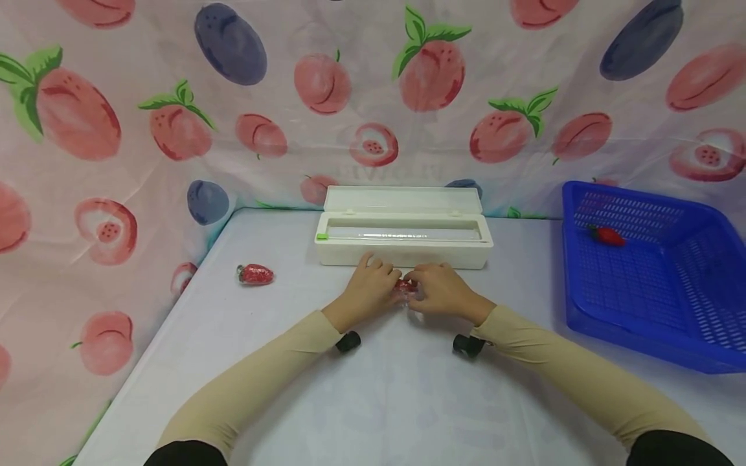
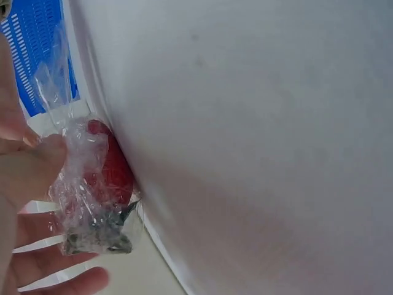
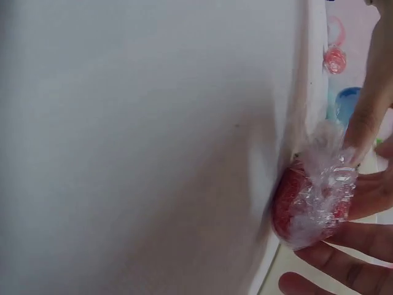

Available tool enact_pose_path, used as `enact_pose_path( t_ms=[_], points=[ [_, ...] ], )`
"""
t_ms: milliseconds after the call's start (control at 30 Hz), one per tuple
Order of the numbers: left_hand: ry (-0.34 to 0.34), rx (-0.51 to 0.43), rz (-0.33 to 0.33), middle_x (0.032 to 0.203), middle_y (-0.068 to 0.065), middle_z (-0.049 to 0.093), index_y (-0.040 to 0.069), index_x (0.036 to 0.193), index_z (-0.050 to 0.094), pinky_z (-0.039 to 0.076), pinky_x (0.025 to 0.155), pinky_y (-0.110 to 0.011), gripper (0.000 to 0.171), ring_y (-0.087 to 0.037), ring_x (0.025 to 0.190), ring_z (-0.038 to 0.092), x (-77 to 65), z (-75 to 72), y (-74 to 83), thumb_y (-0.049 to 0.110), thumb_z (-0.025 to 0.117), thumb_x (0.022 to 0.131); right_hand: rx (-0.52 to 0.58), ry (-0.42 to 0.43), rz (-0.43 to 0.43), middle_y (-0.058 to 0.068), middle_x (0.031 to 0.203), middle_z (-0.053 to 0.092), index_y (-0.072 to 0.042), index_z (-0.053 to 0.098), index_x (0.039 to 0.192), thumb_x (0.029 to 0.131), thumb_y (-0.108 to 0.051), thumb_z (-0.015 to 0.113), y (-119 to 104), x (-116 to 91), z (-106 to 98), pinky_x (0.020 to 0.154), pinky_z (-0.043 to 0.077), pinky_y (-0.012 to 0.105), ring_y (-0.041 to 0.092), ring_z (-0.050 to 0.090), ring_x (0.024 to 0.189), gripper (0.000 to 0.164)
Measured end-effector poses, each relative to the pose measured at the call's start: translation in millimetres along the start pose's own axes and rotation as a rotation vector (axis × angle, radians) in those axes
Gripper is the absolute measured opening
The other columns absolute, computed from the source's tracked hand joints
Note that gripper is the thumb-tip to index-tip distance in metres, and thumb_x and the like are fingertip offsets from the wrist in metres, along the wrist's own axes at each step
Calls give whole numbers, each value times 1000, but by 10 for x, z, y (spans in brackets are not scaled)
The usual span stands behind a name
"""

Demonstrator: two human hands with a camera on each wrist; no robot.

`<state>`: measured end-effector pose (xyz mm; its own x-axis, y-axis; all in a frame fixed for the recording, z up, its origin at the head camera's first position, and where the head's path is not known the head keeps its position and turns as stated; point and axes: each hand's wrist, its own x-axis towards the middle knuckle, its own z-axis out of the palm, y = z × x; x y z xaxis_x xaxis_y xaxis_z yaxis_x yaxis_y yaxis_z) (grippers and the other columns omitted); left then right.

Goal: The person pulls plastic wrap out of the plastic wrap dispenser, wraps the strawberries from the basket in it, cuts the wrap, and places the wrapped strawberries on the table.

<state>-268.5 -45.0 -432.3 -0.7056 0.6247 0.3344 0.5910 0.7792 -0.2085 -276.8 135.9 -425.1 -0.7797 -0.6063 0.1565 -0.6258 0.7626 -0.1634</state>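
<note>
Between both hands sits a red strawberry (image 1: 406, 285) with a green leafy top, loosely covered in crinkled clear cling film (image 2: 83, 153). My left hand (image 1: 371, 285) pinches the film and strawberry from the left, its thumb on the film and its other fingers spread behind. From the right, my right hand (image 1: 445, 291) holds the same wrapped strawberry (image 3: 291, 196), with fingers around the bunched film. Just behind the hands stands a white cling film dispenser (image 1: 405, 254), its lid raised and the film roll showing in its slot.
Another film-wrapped strawberry (image 1: 256, 274) lies on the white-covered table to the left. At the right, a blue plastic basket (image 1: 629, 285) contains a bare strawberry (image 1: 609, 236). A fruit-patterned curtain (image 1: 373, 97) hangs behind the table and along its left edge.
</note>
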Motion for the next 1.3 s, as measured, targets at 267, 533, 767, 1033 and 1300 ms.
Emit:
enact_pose_path(
  t_ms=[267,533,767,1033,1300],
  points=[
    [-94,-31,-3,96,0,69,15,98,68,35,105,-48,44,-21,97,63,16,-25,13,55,57,85,-38,-11,6,-2,92,67,-12,68,101,68,-52,77,-13,21,68,79,44,44,14,61,87,52],
    [-143,-130,63,100,0,69,14,100,67,31,109,-51,43,-20,103,62,-2,-68,-32,52,65,81,-6,42,-23,-4,81,62,-14,60,87,60,-40,85,-3,6,58,81,43,44,13,55,77,45],
    [-106,-107,65,95,2,69,17,95,68,32,109,-48,35,-17,98,63,-28,-66,-78,46,71,77,44,2,-126,0,100,68,-12,66,105,67,-24,84,40,-34,16,90,43,50,19,61,98,44],
    [-195,-127,66,107,1,69,16,108,64,28,111,-50,49,-19,106,60,-18,-59,-105,48,75,73,-68,82,-220,3,99,71,-10,67,104,76,-14,75,46,-58,41,90,46,44,20,65,96,30],
    [-34,-113,110,93,2,66,16,97,66,36,106,-47,22,-17,93,63,-35,-77,-133,18,75,77,-88,157,-325,-2,85,68,-12,62,98,67,-13,83,67,-81,33,92,45,42,16,64,86,37]
  ],
)
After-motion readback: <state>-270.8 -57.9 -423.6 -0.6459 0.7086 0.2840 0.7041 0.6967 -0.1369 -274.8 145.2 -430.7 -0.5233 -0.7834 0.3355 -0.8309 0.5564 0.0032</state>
